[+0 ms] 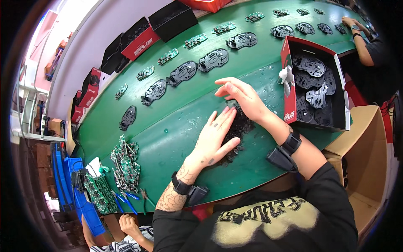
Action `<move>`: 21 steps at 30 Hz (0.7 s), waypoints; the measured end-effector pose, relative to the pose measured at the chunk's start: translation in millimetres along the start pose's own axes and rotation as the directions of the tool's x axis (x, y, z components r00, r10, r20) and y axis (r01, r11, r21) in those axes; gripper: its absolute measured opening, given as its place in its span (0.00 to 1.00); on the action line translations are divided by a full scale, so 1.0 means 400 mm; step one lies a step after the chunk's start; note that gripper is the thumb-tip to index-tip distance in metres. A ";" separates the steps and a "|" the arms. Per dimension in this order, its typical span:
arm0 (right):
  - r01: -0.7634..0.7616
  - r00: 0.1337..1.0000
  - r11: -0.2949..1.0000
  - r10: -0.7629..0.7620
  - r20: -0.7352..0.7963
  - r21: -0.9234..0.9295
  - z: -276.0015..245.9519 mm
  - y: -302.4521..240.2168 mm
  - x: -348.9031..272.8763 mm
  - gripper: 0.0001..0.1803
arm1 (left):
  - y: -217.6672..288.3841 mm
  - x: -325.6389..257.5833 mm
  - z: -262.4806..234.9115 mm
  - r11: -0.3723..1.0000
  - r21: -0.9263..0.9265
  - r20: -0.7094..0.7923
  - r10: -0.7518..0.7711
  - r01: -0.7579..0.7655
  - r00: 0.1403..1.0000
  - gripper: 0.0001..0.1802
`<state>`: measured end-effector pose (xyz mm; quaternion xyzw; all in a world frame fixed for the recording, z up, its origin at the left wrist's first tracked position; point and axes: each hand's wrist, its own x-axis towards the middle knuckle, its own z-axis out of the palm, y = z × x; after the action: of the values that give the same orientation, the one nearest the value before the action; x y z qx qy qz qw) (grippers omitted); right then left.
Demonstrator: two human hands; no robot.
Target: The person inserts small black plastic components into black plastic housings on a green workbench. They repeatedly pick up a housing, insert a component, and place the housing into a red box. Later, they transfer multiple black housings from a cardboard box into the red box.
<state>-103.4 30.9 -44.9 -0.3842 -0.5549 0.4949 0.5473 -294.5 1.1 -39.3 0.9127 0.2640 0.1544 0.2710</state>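
Observation:
A loose pile of small black plastic pieces [241, 126] lies on the green tabletop in front of me. My left hand [214, 136] is flat with its fingers stretched out, resting along the pile's left edge. Just beyond it, my right hand [245, 101] arches over the far end of the pile, its fingers bent loosely and apart. Neither hand appears to hold anything, though the space under the right palm is partly hidden. Past my hands, black mouse-shaped shells [182, 73] form a curved row, with green circuit boards [195, 40] in another row behind them.
An open red-and-black box [289, 98] of black shells stands at the right, above a cardboard carton [367, 155]. Circuit boards [126, 164] are heaped at the left near blue-handled pliers [130, 206]. Dark boxes [172, 21] line the back. Other people's hands [130, 227] show lower left and far right.

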 end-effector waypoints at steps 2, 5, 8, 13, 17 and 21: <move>-0.014 0.999 0.999 0.016 -0.032 0.052 -0.006 0.004 0.006 0.22 | -0.006 0.003 -0.010 0.989 -0.143 -0.089 0.023 -0.035 0.996 0.40; 0.019 0.999 0.999 -0.020 -0.029 -0.038 -0.003 0.007 0.002 0.26 | 0.035 -0.056 -0.025 0.993 0.040 -0.193 -0.098 0.108 0.976 0.46; 0.007 0.985 0.978 0.030 0.171 -0.210 0.001 -0.006 -0.007 0.27 | 0.071 -0.137 0.023 0.934 0.218 -0.097 -0.268 0.284 0.958 0.61; 0.005 0.912 0.973 0.090 0.400 -0.231 0.034 -0.044 -0.036 0.30 | 0.084 -0.158 0.054 0.893 0.333 -0.115 -0.279 0.302 0.953 0.63; -0.061 0.925 0.987 0.112 0.363 -0.148 0.040 -0.030 -0.029 0.27 | 0.057 -0.107 0.041 0.893 0.356 -0.101 -0.258 0.277 0.961 0.59; 0.292 0.954 0.665 -0.256 0.157 -0.688 0.034 -0.013 -0.025 0.12 | 0.035 -0.107 0.026 0.964 0.196 -0.204 -0.140 0.181 0.969 0.53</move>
<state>-115.0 18.5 -40.8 -0.4640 -0.7652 0.1669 0.4139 -319.4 -37.2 -45.5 0.8933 0.3767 0.1882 0.1570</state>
